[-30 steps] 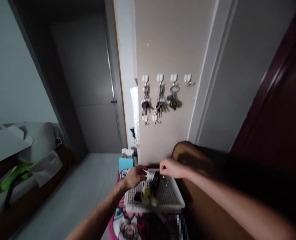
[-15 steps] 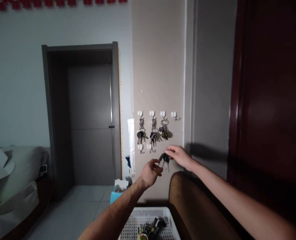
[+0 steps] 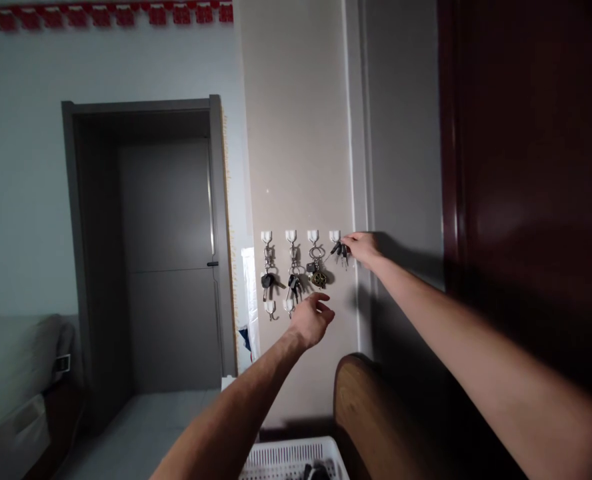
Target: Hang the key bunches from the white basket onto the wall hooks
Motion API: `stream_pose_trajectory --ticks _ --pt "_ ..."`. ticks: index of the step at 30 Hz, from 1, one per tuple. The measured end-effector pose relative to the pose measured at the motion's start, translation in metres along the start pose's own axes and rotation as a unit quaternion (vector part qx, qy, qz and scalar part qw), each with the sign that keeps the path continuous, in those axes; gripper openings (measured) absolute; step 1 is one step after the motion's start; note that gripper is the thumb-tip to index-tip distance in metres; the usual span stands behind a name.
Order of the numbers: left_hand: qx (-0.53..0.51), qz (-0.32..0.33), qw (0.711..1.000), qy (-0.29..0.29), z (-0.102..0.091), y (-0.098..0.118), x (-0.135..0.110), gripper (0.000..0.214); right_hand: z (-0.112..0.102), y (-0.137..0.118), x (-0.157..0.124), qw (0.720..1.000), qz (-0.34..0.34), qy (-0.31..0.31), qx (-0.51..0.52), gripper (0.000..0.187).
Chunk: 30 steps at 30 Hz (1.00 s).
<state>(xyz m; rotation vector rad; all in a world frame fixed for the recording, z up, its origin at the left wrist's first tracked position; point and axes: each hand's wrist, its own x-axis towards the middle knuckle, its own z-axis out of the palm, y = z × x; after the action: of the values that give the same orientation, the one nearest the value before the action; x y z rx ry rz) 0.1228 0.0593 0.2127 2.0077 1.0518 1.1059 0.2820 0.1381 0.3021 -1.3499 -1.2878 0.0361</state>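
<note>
My right hand [image 3: 362, 248] pinches a bunch of dark-headed keys [image 3: 341, 252] right at the top-row white hook [image 3: 335, 236] on the far right; whether its ring touches the hook I cannot tell. Lower down, my left hand [image 3: 313, 318] is in front of the wall with fingers apart and nothing in them. Left of the held keys hang a bronze wheel-shaped keychain [image 3: 319, 279], a key bunch [image 3: 294, 283] and another key bunch [image 3: 269, 281], each from its own hook. Two lower hooks show beneath; the left one [image 3: 270, 308] bears nothing, and my left hand is close to the other [image 3: 289, 306].
A white perforated basket [image 3: 291, 453] with dark items in it stands below the hooks. A rounded brown wooden panel [image 3: 359, 393] rises at its right. A grey door [image 3: 169, 267] stands to the left, a dark red door [image 3: 531, 167] to the right.
My right hand has carried the keys up to the far-right hook. My left hand has let go of them and stays lower. The view has shifted slightly to the right.
</note>
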Motion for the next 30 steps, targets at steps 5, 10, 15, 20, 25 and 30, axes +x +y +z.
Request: stream_pose_trajectory --ticks 5,10,15,20,25,30 --pt "0.003 -0.021 1.000 0.000 -0.003 -0.007 -0.007 0.033 0.008 0.004 0.004 0.995 0.006 -0.009 -0.101 0.019" --pt "-0.027 -0.030 0.999 -0.008 -0.004 -0.030 -0.025 0.032 0.009 0.010 -0.010 0.992 0.003 -0.006 -0.124 0.021" --pt "-0.040 -0.107 0.993 -0.021 -0.003 -0.094 -0.062 0.033 0.021 0.024 -0.066 0.993 -0.038 0.074 -0.079 0.032" --pt "0.092 -0.204 0.974 -0.044 -0.003 -0.157 -0.118 0.030 0.059 0.049 -0.178 0.952 -0.148 -0.241 -0.116 0.024" --pt "0.194 -0.255 0.943 -0.093 0.009 -0.193 -0.160 0.030 0.080 0.085 -0.269 0.775 -0.202 -0.558 -0.219 0.018" --pt "0.137 -0.238 0.958 -0.088 0.019 -0.205 -0.174 0.028 0.081 0.107 -0.296 0.734 -0.241 -0.568 -0.285 0.025"
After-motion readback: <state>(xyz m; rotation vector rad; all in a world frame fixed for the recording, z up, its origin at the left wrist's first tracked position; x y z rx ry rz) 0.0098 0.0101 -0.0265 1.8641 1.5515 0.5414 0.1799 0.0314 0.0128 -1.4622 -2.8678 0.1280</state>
